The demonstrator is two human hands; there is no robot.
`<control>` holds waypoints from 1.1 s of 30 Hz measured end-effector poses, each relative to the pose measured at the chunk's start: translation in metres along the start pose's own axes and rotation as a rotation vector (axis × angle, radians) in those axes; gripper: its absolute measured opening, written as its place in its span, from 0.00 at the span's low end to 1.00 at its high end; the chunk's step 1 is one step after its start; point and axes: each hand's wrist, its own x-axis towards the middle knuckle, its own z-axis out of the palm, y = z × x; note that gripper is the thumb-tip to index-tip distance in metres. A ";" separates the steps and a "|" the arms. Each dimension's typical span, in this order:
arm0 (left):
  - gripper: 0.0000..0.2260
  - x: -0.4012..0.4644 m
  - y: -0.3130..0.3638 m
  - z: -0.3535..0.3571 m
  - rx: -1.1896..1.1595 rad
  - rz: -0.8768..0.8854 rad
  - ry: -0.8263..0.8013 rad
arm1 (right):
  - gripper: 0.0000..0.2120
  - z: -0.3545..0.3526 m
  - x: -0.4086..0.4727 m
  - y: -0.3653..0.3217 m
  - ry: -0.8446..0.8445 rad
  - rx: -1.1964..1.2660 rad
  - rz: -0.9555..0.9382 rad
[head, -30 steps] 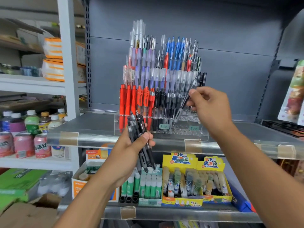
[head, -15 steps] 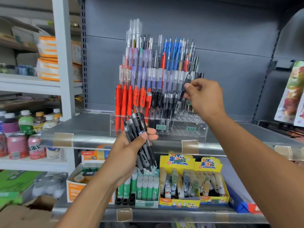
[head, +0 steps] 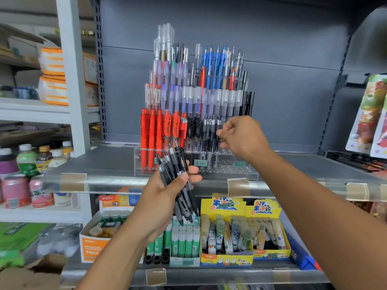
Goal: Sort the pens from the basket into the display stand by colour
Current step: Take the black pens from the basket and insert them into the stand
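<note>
A clear tiered display stand (head: 230, 170) sits on the grey metal shelf. Its front row holds red pens (head: 150, 132) on the left and black pens (head: 196, 130) beside them; blue pens (head: 215, 63) stand in the top tier. My left hand (head: 159, 208) grips a bundle of black pens (head: 178, 164) just in front of the stand's lower left. My right hand (head: 245, 139) is at the right end of the front black row, fingertips pinching the top of an upright black pen (head: 216, 126) seated in the stand. No basket is in view.
The shelf's front edge (head: 104, 181) runs below the stand. On the shelf beneath stand yellow glue boxes (head: 226, 233) and green glue sticks (head: 184, 239). Drink bottles and cans (head: 27, 162) fill the left rack. Packets (head: 372, 114) hang at the right.
My right hand brought a tilted black pen down and leftward, and it now stands upright in the front row. The left hand kept its bundle almost still.
</note>
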 end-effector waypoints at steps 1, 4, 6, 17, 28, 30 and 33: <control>0.10 0.000 0.000 0.000 -0.001 -0.005 0.000 | 0.07 0.002 -0.001 0.002 0.004 0.007 0.001; 0.08 0.000 -0.001 0.000 -0.013 -0.031 0.002 | 0.08 0.003 -0.001 0.005 0.007 0.044 -0.002; 0.08 0.001 -0.001 -0.001 -0.021 -0.036 0.004 | 0.08 0.002 -0.002 0.007 0.012 0.039 -0.002; 0.09 0.000 0.002 -0.001 -0.050 -0.006 0.010 | 0.05 0.017 -0.067 -0.009 -0.171 0.101 -0.268; 0.11 0.001 -0.003 -0.002 0.006 0.022 -0.027 | 0.07 0.032 -0.078 -0.005 -0.241 0.224 -0.266; 0.11 0.002 -0.004 -0.002 -0.031 -0.004 0.009 | 0.10 0.029 -0.074 -0.008 -0.179 0.247 -0.232; 0.13 0.004 -0.003 -0.005 -0.046 -0.017 0.013 | 0.11 0.022 -0.065 -0.014 -0.102 0.265 -0.183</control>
